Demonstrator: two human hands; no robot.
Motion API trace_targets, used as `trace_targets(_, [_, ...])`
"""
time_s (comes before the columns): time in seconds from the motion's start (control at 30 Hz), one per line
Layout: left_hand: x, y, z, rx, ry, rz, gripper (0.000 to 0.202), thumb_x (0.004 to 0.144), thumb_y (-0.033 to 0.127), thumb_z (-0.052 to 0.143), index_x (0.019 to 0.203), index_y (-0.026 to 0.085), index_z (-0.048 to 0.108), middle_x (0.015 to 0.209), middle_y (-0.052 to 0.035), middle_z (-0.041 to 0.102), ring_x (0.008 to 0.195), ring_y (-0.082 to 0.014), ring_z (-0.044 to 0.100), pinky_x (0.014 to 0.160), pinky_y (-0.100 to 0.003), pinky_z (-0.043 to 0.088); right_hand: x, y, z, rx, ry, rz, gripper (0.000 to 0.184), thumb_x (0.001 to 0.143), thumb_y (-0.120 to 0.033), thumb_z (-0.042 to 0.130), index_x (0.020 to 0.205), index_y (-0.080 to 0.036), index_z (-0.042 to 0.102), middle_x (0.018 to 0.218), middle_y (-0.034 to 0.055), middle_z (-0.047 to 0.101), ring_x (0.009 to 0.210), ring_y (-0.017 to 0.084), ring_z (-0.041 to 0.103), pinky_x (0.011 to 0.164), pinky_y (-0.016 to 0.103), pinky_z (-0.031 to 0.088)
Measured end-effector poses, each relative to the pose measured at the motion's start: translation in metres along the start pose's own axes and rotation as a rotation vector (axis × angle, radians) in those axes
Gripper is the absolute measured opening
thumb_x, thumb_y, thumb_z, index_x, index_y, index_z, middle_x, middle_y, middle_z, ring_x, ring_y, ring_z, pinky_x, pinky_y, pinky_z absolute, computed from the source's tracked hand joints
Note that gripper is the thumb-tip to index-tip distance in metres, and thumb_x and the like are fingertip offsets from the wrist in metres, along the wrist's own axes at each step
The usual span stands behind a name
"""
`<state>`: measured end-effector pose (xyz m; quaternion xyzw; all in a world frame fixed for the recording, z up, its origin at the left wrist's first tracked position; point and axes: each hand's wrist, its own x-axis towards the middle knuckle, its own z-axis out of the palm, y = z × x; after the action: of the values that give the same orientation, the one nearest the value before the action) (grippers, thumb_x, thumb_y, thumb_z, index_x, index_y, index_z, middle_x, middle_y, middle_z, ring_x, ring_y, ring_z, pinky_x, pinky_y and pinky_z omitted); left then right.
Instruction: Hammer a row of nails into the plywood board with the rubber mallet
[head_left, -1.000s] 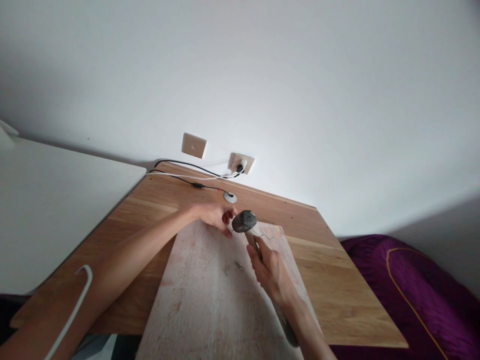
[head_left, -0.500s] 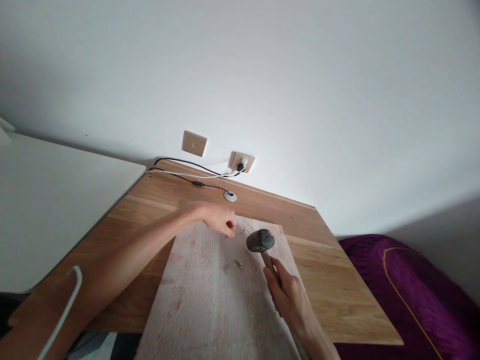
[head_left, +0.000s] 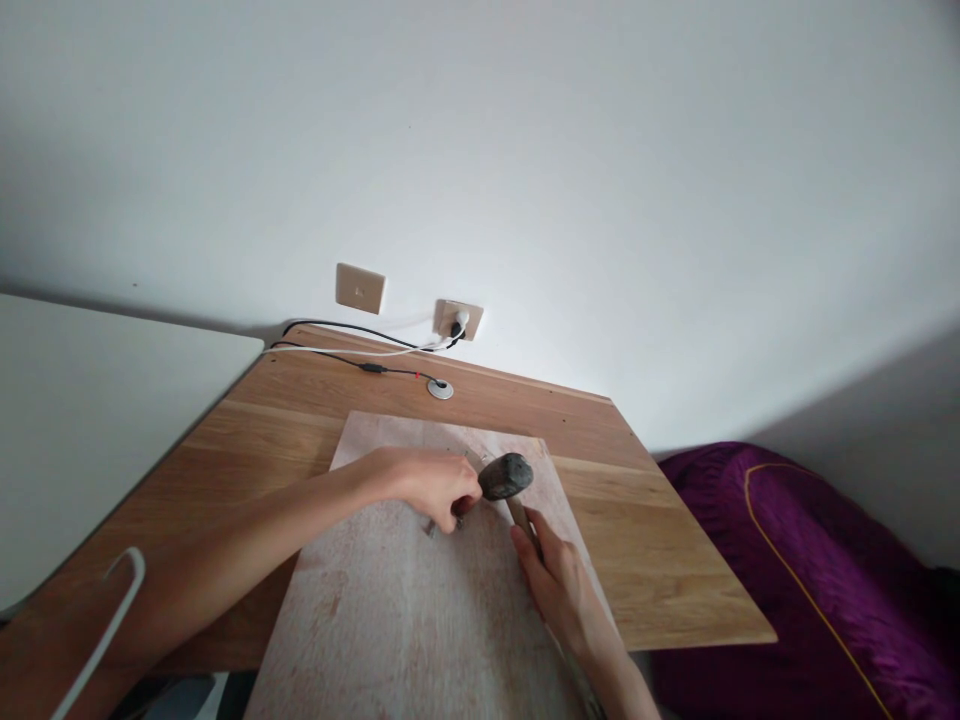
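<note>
My right hand (head_left: 559, 580) is wrapped round the wooden handle of a mallet (head_left: 507, 477), its dark, blocky head raised just above a whitish wooden board (head_left: 390, 620). Close to the left of that head, my left hand (head_left: 448, 492) bends down with thumb and fingers drawn together over the small metal nails (head_left: 431, 530) lying on the board. Whatever is between its fingertips is mostly hidden. Near the board's far edge, small nail-like bits (head_left: 484, 457) show behind the mallet head, too small to make out well.
The board lies on a wooden desk (head_left: 660, 550) against a white wall. Cables run along the back to a wall socket (head_left: 459, 320) and a round cable hole (head_left: 440, 389). A white panel (head_left: 112, 430) stands left; purple fabric (head_left: 720, 540) lies right. A white cord (head_left: 105, 630) crosses near my left forearm.
My left hand has come down and nearer to me, from over the board's far part to the loose nails. The mallet stays in my right hand, close to the left hand. The view has shifted slightly.
</note>
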<state>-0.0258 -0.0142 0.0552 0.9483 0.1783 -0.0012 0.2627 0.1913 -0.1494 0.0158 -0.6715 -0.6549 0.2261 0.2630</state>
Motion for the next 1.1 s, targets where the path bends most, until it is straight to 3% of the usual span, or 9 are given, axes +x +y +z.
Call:
trace_targets(0.1, [0.001,0.002,0.000,0.003,-0.037,-0.017,0.019,0.068,0.008,0.077,0.067,0.020,0.062,0.073,0.0004,0.066,0.063,-0.0153,0.054,0.055,-0.028,0.034,0.002,-0.001,-0.001,0.005,-0.025,0.000,0.049,0.103,-0.052,0.041,0.119,-0.017,0.070,0.084,0.0096,0.077,0.076,0.025,0.074,0.067,0.030,0.051])
trace_targets(0.23, [-0.002,-0.002,-0.008,-0.049,-0.038,-0.017,0.017,0.070,0.005,0.075,0.072,0.018,0.064,0.075,0.0019,0.068,0.065,-0.0130,0.057,0.058,-0.025,0.037,0.003,-0.002,-0.001,-0.004,-0.056,0.038,0.053,0.102,-0.054,0.038,0.120,-0.014,0.068,0.069,0.0054,0.072,0.060,0.022,0.068,0.058,0.029,0.046])
trace_targets(0.43, [-0.019,-0.036,-0.039,-0.218,0.171,-0.011,0.023,0.085,0.006,0.068,0.104,0.018,0.071,0.086,0.0010,0.073,0.077,-0.0117,0.067,0.069,-0.021,0.045,0.003,-0.005,-0.003,-0.014,-0.067,0.048,0.053,0.102,-0.054,0.039,0.121,-0.015,0.068,0.070,0.0048,0.071,0.065,0.023,0.069,0.060,0.028,0.046])
trace_targets(0.53, [-0.027,-0.058,-0.046,-0.183,0.199,-0.077,0.016,0.088,0.009,0.067,0.099,0.018,0.073,0.089,-0.0004,0.075,0.082,-0.0132,0.070,0.073,-0.021,0.045,0.002,-0.004,-0.003,-0.007,-0.060,0.061,0.053,0.102,-0.055,0.040,0.121,-0.015,0.068,0.069,0.0039,0.070,0.064,0.023,0.068,0.061,0.029,0.047])
trace_targets(0.7, [-0.028,-0.078,-0.040,-0.155,0.187,-0.214,0.010,0.083,0.012,0.077,0.088,0.017,0.069,0.083,0.0008,0.072,0.075,-0.0139,0.068,0.067,-0.023,0.042,0.000,0.000,0.000,-0.010,-0.049,0.046,0.047,0.104,-0.054,0.038,0.113,-0.018,0.067,0.064,0.0006,0.065,0.058,0.020,0.062,0.059,0.029,0.043])
trace_targets(1.1, [-0.023,-0.086,-0.034,-0.142,0.209,-0.167,0.013,0.080,0.013,0.078,0.082,0.016,0.066,0.076,0.0025,0.065,0.072,-0.0133,0.062,0.066,-0.023,0.041,-0.001,0.001,0.000,-0.011,-0.040,0.003,0.048,0.105,-0.055,0.038,0.113,-0.018,0.068,0.068,0.0011,0.066,0.063,0.020,0.062,0.062,0.029,0.044])
